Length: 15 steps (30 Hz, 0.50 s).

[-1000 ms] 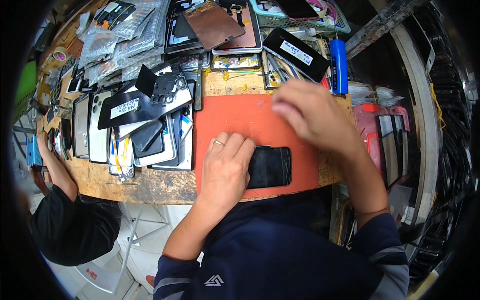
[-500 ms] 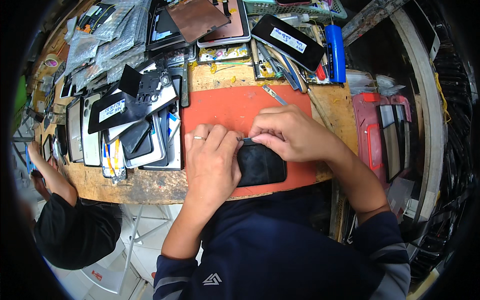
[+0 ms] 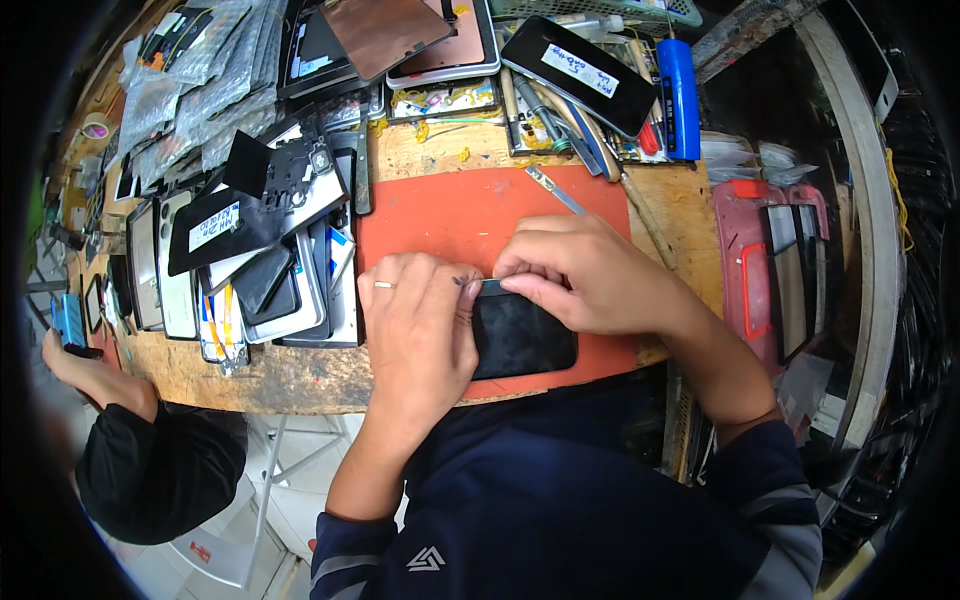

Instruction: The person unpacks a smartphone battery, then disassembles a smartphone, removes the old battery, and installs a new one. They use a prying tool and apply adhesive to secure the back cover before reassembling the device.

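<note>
A dark phone-sized slab with a black glassy face, apparently a phone, lies on an orange-red mat. My left hand, with a ring on one finger, covers the slab's left end, its fingers bent and closed at the far left corner. At the far edge, the thumb and forefinger of my right hand are pinched together, close to the left fingertips. A thin bluish-grey strip shows between the two hands; whether it is separate from the slab I cannot tell. A flat metal blade lies beyond my right hand.
Stacked phone parts crowd the left side, with bubble-wrapped packets behind. At the back right are a labelled black phone, hand tools and a blue cylindrical tool. A co-worker's arm is at far left.
The view has shifted slightly. Both hands stay at the slab's far edge, and less of the thin strip shows between the fingertips. The co-worker's arm has moved a little.
</note>
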### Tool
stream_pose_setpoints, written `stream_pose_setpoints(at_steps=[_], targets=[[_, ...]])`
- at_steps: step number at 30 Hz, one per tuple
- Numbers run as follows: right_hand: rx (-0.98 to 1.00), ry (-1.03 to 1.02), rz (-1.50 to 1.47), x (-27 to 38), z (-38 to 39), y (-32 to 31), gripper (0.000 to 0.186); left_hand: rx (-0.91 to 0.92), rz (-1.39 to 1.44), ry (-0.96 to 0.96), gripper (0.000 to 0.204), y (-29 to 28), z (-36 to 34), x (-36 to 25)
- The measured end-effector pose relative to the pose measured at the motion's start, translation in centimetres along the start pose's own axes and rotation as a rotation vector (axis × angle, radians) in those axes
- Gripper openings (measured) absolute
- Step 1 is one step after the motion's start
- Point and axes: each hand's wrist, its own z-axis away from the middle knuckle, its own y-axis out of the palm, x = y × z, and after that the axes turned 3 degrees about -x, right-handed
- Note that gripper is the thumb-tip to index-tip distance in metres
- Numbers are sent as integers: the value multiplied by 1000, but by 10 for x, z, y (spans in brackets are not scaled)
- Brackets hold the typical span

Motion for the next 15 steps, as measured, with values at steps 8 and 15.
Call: stream_pose_setpoints(at_steps=[8,15], targets=[[-158,-151,175,4,11,5,17,-171,35,-59,15,-16,10,15],[-292,-135,236,-5,13,-9,10,-168,1,-26,15,-40,29,11]])
